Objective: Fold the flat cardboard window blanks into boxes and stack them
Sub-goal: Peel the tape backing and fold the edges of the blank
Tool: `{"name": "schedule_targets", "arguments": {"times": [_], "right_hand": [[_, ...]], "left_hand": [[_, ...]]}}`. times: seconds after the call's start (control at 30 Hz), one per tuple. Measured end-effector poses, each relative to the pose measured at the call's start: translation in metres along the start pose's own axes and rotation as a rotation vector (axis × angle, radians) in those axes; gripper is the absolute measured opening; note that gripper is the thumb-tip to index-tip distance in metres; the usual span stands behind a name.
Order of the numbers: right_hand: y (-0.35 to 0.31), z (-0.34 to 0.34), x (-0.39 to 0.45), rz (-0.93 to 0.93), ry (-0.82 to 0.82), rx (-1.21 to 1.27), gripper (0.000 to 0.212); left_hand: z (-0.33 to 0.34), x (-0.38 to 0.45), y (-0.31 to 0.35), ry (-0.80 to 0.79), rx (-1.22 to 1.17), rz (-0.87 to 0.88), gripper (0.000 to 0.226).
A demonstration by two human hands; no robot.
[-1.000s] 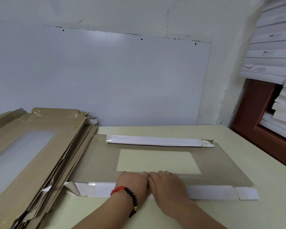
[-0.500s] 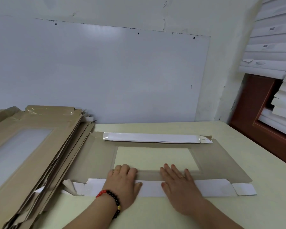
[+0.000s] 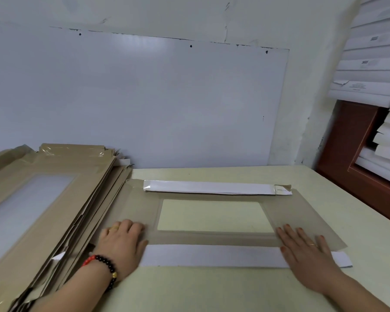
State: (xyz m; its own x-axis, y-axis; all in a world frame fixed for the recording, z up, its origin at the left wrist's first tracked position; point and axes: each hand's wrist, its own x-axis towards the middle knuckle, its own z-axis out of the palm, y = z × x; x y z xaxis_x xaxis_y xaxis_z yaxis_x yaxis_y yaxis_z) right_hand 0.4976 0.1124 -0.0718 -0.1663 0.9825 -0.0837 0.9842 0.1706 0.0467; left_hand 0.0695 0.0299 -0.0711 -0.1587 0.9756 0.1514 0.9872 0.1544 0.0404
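blank (image 3: 214, 212) flat on worktop (image 3: 212, 289) | left hand (image 3: 122, 242), right hand (image 3: 306, 248) spread flat, pressing near flap (image 3: 212, 255) ends | risk: uneven pressure skews crease, flap springs back

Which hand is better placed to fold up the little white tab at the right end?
Probably the right hand: it presses the near white flap right beside that tab. The left hand is at the opposite end.

A brown cardboard window blank (image 3: 212, 238) lies flat on the table, both long white flaps folded inward; a stack of blanks (image 3: 43, 199) sits just left.
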Motion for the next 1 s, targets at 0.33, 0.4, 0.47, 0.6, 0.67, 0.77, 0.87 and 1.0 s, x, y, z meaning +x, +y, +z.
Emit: {"name": "schedule_targets", "arguments": {"times": [0.33,0.4,0.47,0.6,0.67,0.77,0.87,1.0], "right_hand": [[0.04,-0.002,-0.01,0.217,0.05,0.013,0.052],[0.038,-0.003,-0.012,0.265,0.13,-0.004,0.052],[0.03,-0.008,-0.019,0.302,0.234,-0.034,0.058],[0.025,0.0,-0.021,-0.141,0.771,-0.066,0.041],[0.011,-0.003,-0.026,-0.443,0.766,-0.06,0.035],[-0.014,-0.003,-0.026,-0.603,0.656,-0.011,0.067],[-0.042,-0.008,-0.029,-0.661,0.577,0.016,0.046],[-0.077,-0.009,-0.023,-0.667,0.552,0.049,0.046]], "left_hand": [[-0.012,-0.005,-0.003,0.023,0.072,-0.08,0.036],[-0.018,-0.007,0.005,0.051,0.138,-0.089,0.034],[-0.025,-0.01,0.015,0.145,0.138,0.001,0.032],[-0.028,-0.022,0.034,0.298,0.14,0.348,0.021],[-0.026,-0.028,0.046,0.229,0.107,0.427,0.017],[-0.016,-0.035,0.063,0.186,-0.058,0.535,0.009],[-0.016,-0.035,0.084,0.12,-0.079,0.58,0.019],[-0.026,-0.026,0.108,0.023,0.009,0.563,0.024]]}}
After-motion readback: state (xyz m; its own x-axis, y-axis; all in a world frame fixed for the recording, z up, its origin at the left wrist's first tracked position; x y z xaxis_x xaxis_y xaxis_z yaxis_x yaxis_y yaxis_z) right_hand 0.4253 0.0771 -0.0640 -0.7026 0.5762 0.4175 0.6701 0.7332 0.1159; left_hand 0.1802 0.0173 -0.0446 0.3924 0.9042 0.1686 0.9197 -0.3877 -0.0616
